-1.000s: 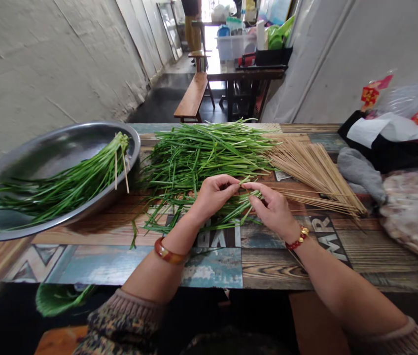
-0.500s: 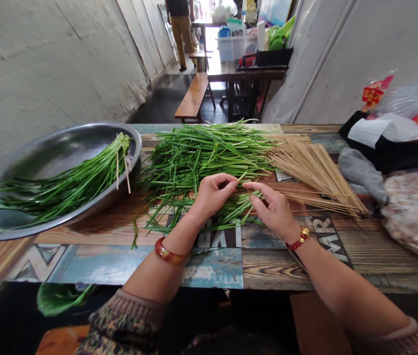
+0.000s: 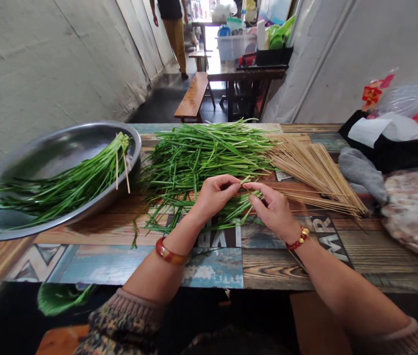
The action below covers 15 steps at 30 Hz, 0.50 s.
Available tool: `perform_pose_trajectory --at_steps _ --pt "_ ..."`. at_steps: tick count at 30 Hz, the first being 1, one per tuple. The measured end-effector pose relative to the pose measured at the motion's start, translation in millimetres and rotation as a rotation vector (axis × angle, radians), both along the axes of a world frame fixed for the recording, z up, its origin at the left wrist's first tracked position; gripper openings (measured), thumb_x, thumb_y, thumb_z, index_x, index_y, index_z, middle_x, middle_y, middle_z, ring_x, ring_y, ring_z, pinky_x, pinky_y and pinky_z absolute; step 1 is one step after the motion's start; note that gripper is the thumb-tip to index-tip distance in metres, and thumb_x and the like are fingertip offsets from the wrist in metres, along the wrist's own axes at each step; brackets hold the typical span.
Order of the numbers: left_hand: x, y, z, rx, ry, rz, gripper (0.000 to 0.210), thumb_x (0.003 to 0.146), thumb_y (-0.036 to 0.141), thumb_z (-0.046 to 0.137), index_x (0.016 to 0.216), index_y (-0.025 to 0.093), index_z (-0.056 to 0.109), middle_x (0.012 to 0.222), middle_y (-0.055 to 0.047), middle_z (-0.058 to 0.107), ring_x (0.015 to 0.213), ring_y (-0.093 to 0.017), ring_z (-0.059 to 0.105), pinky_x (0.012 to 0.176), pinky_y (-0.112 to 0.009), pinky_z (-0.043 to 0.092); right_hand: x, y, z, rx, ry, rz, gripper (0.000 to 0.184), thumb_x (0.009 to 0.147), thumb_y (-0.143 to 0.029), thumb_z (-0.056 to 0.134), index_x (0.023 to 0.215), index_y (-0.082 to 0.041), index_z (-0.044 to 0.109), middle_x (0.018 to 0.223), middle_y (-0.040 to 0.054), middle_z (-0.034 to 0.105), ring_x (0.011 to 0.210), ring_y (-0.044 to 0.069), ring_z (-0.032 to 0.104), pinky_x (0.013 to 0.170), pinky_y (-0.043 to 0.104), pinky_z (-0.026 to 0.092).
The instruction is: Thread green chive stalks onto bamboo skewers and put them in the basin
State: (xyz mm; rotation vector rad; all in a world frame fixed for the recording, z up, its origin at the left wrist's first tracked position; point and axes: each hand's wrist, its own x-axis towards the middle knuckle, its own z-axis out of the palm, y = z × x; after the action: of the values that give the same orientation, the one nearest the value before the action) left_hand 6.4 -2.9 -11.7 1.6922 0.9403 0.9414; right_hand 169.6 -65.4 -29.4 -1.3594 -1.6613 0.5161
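Through the head view I observed both hands working close together over the table (image 3: 113,264). The left hand (image 3: 214,195) pinched a green stalk (image 3: 246,180) between thumb and forefinger, its pale end poking up just past the fingertips. The right hand (image 3: 273,207) was curled, forefinger reaching almost to the left fingertips; I could not tell whether it gripped anything. A thin stick (image 3: 297,259) showed below the right wrist, its upper part hidden.

Loose stalks (image 3: 235,211) lay beneath and between the hands. Beyond them I noted a large green heap (image 3: 209,153), with wooden skewers (image 3: 312,170) fanned out just to its right. On the left stood a metal basin (image 3: 59,143) holding a green bunch (image 3: 79,175); two skewers (image 3: 126,175) projected from near the bunch's pale ends, across the rim. At far right I recorded a plastic bag (image 3: 412,207) of pale pieces, contents unclear. In the background a person (image 3: 174,29) stood near a bench (image 3: 193,96).
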Motion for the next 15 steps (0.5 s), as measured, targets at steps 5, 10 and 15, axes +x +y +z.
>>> perform_pose_trajectory --at_steps 5,10,15 --pt "0.4 -0.2 0.7 0.096 0.073 0.010 0.015 0.079 0.024 0.061 0.078 0.012 0.071 0.072 -0.003 0.069 0.064 -0.011 0.057 0.060 -0.021 0.042 0.2 0.0 -1.2 -0.002 -0.020 -0.004 0.028 0.085 -0.021 0.051 0.108 -0.019 0.067 0.104 0.0062 0.073 0.089 0.020 0.069 0.082 0.032 0.053" --pt "0.4 0.1 1.2 0.239 0.153 0.021 0.014 0.081 0.020 0.060 0.077 0.013 0.071 0.073 -0.003 0.069 0.066 -0.011 0.059 0.064 -0.021 0.043 0.9 0.4 -2.2 -0.002 -0.038 -0.004 0.027 0.085 -0.021 0.051 0.108 -0.020 0.066 0.105 0.0053 0.073 0.090 0.019 0.069 0.083 0.032 0.052" --pt "-1.0 1.1 0.0 0.303 0.172 0.013 0.013 0.081 0.017 0.060 0.076 0.014 0.071 0.073 -0.003 0.070 0.068 -0.011 0.061 0.066 -0.022 0.044 1.5 0.5 -2.3 -0.013 -0.053 0.004 0.027 0.085 -0.020 0.051 0.107 -0.019 0.066 0.103 0.0056 0.073 0.087 0.019 0.069 0.080 0.030 0.053"
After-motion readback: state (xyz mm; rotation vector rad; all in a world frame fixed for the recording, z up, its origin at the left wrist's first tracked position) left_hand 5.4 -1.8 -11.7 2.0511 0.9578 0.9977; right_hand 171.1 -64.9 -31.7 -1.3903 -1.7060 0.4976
